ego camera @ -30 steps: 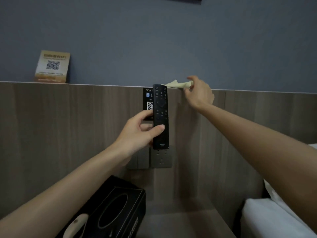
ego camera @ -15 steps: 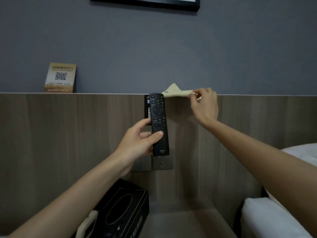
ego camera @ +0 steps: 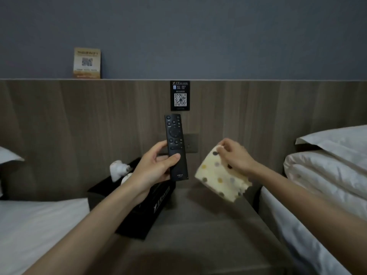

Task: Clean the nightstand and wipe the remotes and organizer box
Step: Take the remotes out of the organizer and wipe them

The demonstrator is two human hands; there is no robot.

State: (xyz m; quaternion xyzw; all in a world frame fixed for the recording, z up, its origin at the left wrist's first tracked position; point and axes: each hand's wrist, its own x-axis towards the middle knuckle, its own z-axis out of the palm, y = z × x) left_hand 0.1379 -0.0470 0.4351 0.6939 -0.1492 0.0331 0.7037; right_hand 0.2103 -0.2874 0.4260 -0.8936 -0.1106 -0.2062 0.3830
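My left hand (ego camera: 154, 167) grips a black remote (ego camera: 175, 144) upright by its lower half, buttons facing me, above the nightstand (ego camera: 198, 225). My right hand (ego camera: 235, 155) pinches the top corner of a cream cloth with grey and yellow dots (ego camera: 220, 179), which hangs just right of the remote without touching it. A black organizer box (ego camera: 145, 207) stands on the left part of the nightstand, partly hidden by my left forearm, with a white item (ego camera: 119, 169) sticking out of its top.
Beds with white sheets flank the nightstand, one on the left (ego camera: 35, 225) and one on the right (ego camera: 321, 175) with a pillow. A wood panel behind carries a QR sign (ego camera: 180, 96) and a socket plate (ego camera: 191, 142). A wifi card (ego camera: 87, 62) stands on the ledge.
My right hand took the cloth off the ledge and brought it down beside the remote. My left hand lowered the remote slightly. The view dropped, showing the beds and nightstand.
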